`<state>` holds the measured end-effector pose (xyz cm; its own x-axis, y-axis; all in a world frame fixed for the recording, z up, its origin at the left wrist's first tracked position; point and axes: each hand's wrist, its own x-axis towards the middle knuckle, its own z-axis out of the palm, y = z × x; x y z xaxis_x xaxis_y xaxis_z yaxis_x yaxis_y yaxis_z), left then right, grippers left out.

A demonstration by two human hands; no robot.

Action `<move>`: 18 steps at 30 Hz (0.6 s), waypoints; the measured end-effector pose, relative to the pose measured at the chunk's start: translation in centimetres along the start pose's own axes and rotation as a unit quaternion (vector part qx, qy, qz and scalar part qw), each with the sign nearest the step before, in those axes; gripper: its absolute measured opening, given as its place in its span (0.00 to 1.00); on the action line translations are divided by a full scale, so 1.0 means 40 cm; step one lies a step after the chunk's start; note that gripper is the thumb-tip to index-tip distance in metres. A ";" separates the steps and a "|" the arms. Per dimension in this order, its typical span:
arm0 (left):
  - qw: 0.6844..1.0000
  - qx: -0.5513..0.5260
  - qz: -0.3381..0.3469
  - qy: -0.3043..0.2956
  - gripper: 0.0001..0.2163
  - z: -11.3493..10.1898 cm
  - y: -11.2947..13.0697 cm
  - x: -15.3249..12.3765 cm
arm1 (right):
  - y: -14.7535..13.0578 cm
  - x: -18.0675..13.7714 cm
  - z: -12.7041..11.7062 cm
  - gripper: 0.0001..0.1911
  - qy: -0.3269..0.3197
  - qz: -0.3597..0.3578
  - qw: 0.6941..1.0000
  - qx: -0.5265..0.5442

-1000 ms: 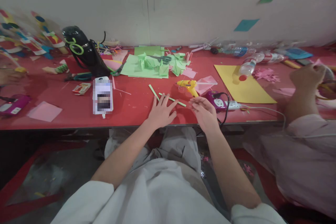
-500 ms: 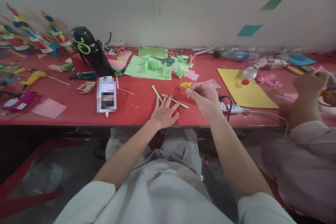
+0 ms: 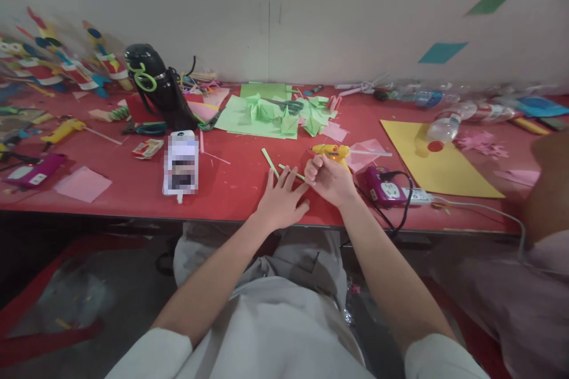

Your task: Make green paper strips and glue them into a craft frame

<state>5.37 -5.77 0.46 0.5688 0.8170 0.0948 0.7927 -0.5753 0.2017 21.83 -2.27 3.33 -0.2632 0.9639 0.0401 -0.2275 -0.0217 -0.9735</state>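
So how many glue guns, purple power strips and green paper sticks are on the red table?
Yellow glue guns: 2, one by the right hand at, one far left
Purple power strips: 2
Green paper sticks: 2, one free, one under the left hand
Total: 6

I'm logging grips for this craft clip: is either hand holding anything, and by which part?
The right hand pinches the near end of a green paper strip. The left hand lies flat with fingers spread over that strip, gripping nothing.
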 end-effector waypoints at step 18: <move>0.999 -0.002 0.013 0.038 0.22 0.012 -0.003 -0.008 | 0.012 -0.007 -0.017 0.18 -0.049 0.040 0.980 0.190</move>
<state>5.22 -5.98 -0.07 0.5702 0.8029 0.1737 0.7770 -0.5958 0.2031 22.44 -2.38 2.70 -0.3796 0.9251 0.0068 -0.5304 -0.2116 -0.8209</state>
